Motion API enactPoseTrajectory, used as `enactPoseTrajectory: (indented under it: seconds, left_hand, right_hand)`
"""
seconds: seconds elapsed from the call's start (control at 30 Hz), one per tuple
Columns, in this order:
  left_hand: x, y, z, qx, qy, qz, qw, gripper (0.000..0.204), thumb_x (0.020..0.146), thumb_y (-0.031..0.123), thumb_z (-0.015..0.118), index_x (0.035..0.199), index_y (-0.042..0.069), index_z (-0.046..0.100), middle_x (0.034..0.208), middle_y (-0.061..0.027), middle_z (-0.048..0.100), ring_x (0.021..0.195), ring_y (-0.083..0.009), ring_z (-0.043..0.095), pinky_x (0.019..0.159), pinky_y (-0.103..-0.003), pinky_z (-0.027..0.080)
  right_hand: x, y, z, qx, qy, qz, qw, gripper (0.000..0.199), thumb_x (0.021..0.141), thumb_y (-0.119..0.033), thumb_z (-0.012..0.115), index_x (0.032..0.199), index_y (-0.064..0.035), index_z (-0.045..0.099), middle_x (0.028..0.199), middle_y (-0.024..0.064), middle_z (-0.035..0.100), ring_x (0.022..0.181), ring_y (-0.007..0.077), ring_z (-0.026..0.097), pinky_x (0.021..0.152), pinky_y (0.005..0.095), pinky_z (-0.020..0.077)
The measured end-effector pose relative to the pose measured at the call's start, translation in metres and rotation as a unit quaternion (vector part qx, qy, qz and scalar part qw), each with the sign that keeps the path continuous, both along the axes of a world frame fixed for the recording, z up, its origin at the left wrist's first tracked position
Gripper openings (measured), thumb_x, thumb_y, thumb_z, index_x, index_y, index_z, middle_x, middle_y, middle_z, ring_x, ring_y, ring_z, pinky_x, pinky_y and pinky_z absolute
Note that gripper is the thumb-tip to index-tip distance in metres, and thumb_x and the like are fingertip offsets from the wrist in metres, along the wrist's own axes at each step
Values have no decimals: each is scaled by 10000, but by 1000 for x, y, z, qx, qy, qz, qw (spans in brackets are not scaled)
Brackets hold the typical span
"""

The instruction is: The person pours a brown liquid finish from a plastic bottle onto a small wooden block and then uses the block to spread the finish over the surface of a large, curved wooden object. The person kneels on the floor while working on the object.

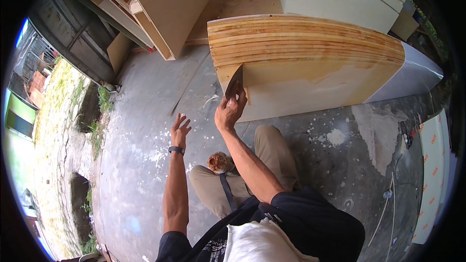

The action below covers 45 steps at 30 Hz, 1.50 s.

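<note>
My right hand (230, 112) grips a dark, flat putty knife (235, 81). Its blade lies against the left end of the front panel (301, 85) in a stack of boards standing on edge. That panel's face is pale, with a yellowish smear along its upper part and right side. Above it, the stacked wooden edges (301, 39) show as brown-streaked strips. My left hand (180, 131) hangs over the floor, fingers spread, holding nothing. By my folded leg is a round container (220, 162) with crusty brown stuff at its top.
Large boards (174, 9) lean at the back left, and white panels (340, 0) stand behind the stack. White splashes mark the grey floor (141, 131). A cable (386, 208) and a printed white sheet (431, 179) lie at the right; rough ground (60, 131) borders the left.
</note>
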<state>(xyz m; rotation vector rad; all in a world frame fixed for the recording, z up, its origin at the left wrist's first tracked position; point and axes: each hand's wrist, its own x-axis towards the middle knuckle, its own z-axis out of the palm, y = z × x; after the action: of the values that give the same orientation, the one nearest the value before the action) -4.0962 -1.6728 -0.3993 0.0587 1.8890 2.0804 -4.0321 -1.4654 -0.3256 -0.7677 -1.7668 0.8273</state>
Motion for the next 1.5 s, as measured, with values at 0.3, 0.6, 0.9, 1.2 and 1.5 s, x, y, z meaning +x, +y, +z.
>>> enactPoseTrajectory:
  seconds: [0.3, 0.6, 0.9, 1.2, 1.5]
  left_hand:
    - [14, -8, 19, 11, 27, 37, 999, 833, 819, -71, 418, 1627, 20, 238, 1591, -255, 389, 1406, -431, 487, 1090, -503, 498]
    - [38, -25, 41, -16, 40, 130, 991, 748, 867, -20, 453, 1599, -8, 295, 1534, -254, 460, 1299, -410, 596, 1016, -479, 558]
    - [134, -29, 140, -72, -110, 256, 958, 701, 866, 2, 471, 1561, -2, 382, 1459, -263, 519, 1181, -412, 665, 935, -487, 575]
    - [328, -7, 257, -281, -254, 104, 920, 623, 909, 107, 504, 1523, 24, 438, 1329, -241, 594, 1043, -394, 716, 801, -461, 594]
    - [497, 140, 373, -428, -386, 59, 815, 597, 908, 114, 515, 1487, -19, 454, 1202, -260, 639, 898, -395, 742, 599, -433, 596]
  right_hand:
    - [-4, -37, 1, -31, 61, 112, 991, 487, 966, -31, 600, 1451, -29, 552, 1309, 175, 599, 1180, 355, 556, 1000, 465, 474]
    - [76, 65, 117, -282, 328, 284, 856, 233, 1031, -84, 632, 1239, 18, 657, 1250, 52, 676, 1151, 103, 599, 996, 307, 476]
    - [181, 296, 290, -262, 335, 158, 891, 280, 1020, -110, 660, 1281, -8, 652, 1301, 60, 669, 1244, 128, 563, 1122, 332, 386]
    - [306, 509, 373, 144, -259, 24, 955, 720, 650, 135, 596, 1318, -118, 679, 1334, 61, 654, 1217, 346, 560, 1070, 456, 397]
    - [371, 734, 305, 219, -402, 63, 887, 724, 722, 98, 675, 1396, -157, 610, 1468, 87, 548, 1362, 306, 483, 1136, 508, 338]
